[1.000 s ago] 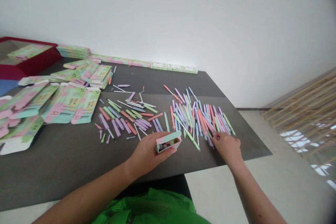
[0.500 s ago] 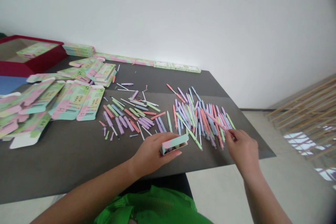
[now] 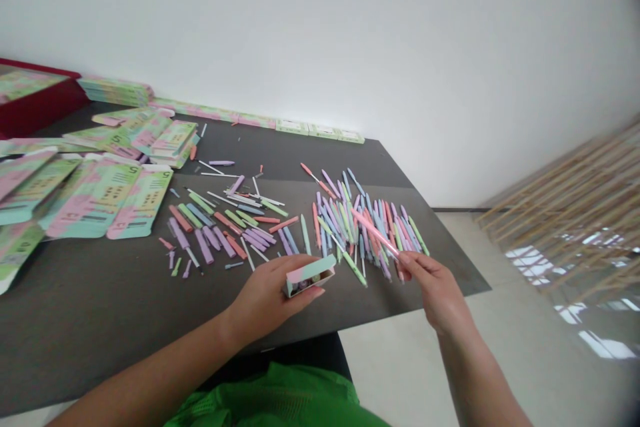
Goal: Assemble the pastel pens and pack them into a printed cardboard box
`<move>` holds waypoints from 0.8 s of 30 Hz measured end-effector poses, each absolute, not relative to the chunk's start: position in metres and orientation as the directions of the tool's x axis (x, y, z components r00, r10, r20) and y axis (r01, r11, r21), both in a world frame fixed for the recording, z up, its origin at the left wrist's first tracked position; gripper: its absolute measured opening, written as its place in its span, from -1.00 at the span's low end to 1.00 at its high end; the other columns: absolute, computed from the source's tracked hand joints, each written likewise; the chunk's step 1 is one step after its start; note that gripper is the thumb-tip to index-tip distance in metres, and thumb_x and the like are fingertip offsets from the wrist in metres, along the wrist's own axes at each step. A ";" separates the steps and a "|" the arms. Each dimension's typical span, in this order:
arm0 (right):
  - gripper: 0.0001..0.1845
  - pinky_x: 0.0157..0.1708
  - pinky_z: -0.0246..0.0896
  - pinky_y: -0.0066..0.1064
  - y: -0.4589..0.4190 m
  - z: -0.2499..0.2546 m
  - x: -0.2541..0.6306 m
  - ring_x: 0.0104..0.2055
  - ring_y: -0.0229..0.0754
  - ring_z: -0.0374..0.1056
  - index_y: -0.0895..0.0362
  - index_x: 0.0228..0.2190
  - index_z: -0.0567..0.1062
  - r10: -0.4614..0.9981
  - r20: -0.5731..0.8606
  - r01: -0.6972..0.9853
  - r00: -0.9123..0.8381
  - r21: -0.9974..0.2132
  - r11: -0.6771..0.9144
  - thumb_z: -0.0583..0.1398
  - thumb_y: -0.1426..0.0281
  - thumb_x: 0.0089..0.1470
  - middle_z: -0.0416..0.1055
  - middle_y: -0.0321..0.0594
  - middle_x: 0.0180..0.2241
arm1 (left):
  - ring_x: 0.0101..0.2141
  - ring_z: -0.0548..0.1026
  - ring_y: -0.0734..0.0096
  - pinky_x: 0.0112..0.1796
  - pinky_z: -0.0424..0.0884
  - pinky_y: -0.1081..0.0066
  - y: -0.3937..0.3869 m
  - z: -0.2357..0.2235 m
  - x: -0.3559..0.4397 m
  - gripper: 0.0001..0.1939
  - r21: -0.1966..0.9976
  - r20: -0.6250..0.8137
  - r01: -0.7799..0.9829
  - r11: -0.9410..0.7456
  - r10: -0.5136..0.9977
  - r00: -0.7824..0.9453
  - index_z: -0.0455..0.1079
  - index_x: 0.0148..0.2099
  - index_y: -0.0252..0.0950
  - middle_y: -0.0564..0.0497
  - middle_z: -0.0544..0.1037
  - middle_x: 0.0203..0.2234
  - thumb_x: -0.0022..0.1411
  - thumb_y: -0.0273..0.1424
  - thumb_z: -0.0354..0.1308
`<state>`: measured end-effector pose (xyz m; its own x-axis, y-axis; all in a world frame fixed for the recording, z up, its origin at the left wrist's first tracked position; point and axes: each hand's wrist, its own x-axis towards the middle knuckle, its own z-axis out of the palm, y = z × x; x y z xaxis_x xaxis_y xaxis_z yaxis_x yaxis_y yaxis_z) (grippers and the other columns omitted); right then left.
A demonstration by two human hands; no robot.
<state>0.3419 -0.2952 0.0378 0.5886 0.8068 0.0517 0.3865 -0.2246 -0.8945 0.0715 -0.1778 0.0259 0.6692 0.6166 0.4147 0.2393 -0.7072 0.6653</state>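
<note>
My left hand (image 3: 273, 290) is closed around a small pastel carton (image 3: 311, 276). The carton's end faces me with its flap up, and the ends of several pens show inside. My right hand (image 3: 433, 283) pinches a pink pen (image 3: 376, 233) by its near end, and the pen points up and left. Beneath it lies a pile of assembled pens (image 3: 345, 217) in pink, purple, blue and green. To the left are loose pen barrels (image 3: 213, 240), white refills (image 3: 245, 199) and small pen parts (image 3: 176, 267).
Flattened pastel cartons (image 3: 117, 197) overlap on the table's left side. Behind them stand a dark red box (image 3: 45, 107) and stacked cartons (image 3: 117, 91). A row of cartons (image 3: 293, 127) lines the white wall. The table's right edge drops to a pale floor with wooden slats (image 3: 575, 213) beyond.
My right hand has drawn a pink pen out of the pile and now holds it above, nearer the carton. My left hand still holds the carton. The view has shifted slightly.
</note>
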 end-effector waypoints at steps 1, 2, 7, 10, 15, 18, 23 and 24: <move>-0.67 -0.43 0.10 -0.42 -0.295 0.037 0.344 -0.51 -0.24 0.22 0.15 -0.60 0.47 0.785 0.063 0.369 0.617 -0.904 -0.217 0.21 0.14 -0.04 0.32 -0.32 -0.63 | -0.24 0.53 0.34 -0.16 0.43 0.41 -0.178 0.026 0.071 -0.70 0.664 0.417 0.238 -0.709 0.615 0.669 0.43 -0.06 -0.18 0.00 0.57 -0.22 0.13 -0.30 0.14; -0.68 -0.43 0.11 -0.41 -0.294 0.037 0.346 -0.52 -0.25 0.21 0.15 -0.58 0.48 0.764 0.073 0.347 0.642 -0.916 -0.203 0.21 0.15 -0.04 0.33 -0.31 -0.63 | -0.24 0.53 0.35 -0.16 0.43 0.41 -0.178 0.026 0.071 -0.71 0.664 0.416 0.237 -0.710 0.613 0.671 0.43 -0.06 -0.18 0.00 0.57 -0.22 0.13 -0.31 0.14; -0.71 -0.37 0.17 -0.36 -0.295 0.036 0.353 -0.47 -0.22 0.26 0.17 -0.42 0.52 0.668 0.177 0.302 0.723 -0.950 -0.075 0.23 0.18 -0.07 0.39 -0.25 -0.54 | -0.23 0.52 0.34 -0.15 0.43 0.39 -0.178 0.026 0.071 -0.71 0.672 0.396 0.251 -0.697 0.623 0.674 0.45 -0.08 -0.18 -0.01 0.57 -0.21 0.13 -0.30 0.13; -0.70 -0.36 0.17 -0.35 -0.298 0.039 0.352 -0.46 -0.23 0.25 0.16 -0.34 0.53 0.571 0.300 0.368 0.764 -0.930 -0.004 0.23 0.20 -0.08 0.36 -0.29 -0.54 | -0.23 0.52 0.34 -0.15 0.43 0.39 -0.177 0.026 0.071 -0.71 0.672 0.394 0.249 -0.697 0.621 0.677 0.45 -0.07 -0.18 0.00 0.57 -0.21 0.13 -0.31 0.13; -0.75 -0.40 0.14 -0.38 -0.303 0.048 0.345 -0.48 -0.26 0.24 0.14 -0.33 0.53 0.495 0.395 0.412 0.774 -0.908 0.079 0.23 0.26 -0.06 0.34 -0.31 -0.54 | -0.23 0.52 0.34 -0.16 0.43 0.41 -0.177 0.026 0.071 -0.72 0.657 0.412 0.240 -0.714 0.608 0.679 0.44 -0.07 -0.16 0.01 0.57 -0.21 0.14 -0.32 0.13; -0.76 -0.40 0.13 -0.39 -0.304 0.050 0.344 -0.47 -0.25 0.24 0.13 -0.33 0.54 0.498 0.403 0.423 0.768 -0.903 0.078 0.23 0.27 -0.05 0.34 -0.31 -0.54 | -0.23 0.52 0.35 -0.16 0.42 0.42 -0.177 0.026 0.071 -0.72 0.651 0.421 0.229 -0.724 0.595 0.684 0.44 -0.07 -0.16 0.01 0.57 -0.21 0.14 -0.33 0.13; -0.72 -0.38 0.14 -0.36 -0.303 0.044 0.347 -0.46 -0.24 0.25 0.14 -0.32 0.55 0.530 0.375 0.438 0.761 -0.899 0.006 0.25 0.23 -0.08 0.38 -0.29 -0.53 | -0.23 0.53 0.34 -0.16 0.42 0.42 -0.177 0.025 0.072 -0.73 0.658 0.439 0.216 -0.722 0.601 0.668 0.45 -0.08 -0.18 0.00 0.57 -0.21 0.13 -0.33 0.14; -0.71 -0.37 0.14 -0.36 -0.303 0.043 0.348 -0.46 -0.23 0.25 0.14 -0.32 0.55 0.523 0.372 0.439 0.767 -0.899 -0.005 0.25 0.22 -0.08 0.38 -0.29 -0.53 | -0.23 0.53 0.35 -0.17 0.42 0.43 -0.177 0.025 0.072 -0.73 0.659 0.441 0.214 -0.721 0.601 0.666 0.45 -0.08 -0.18 0.01 0.57 -0.22 0.13 -0.33 0.14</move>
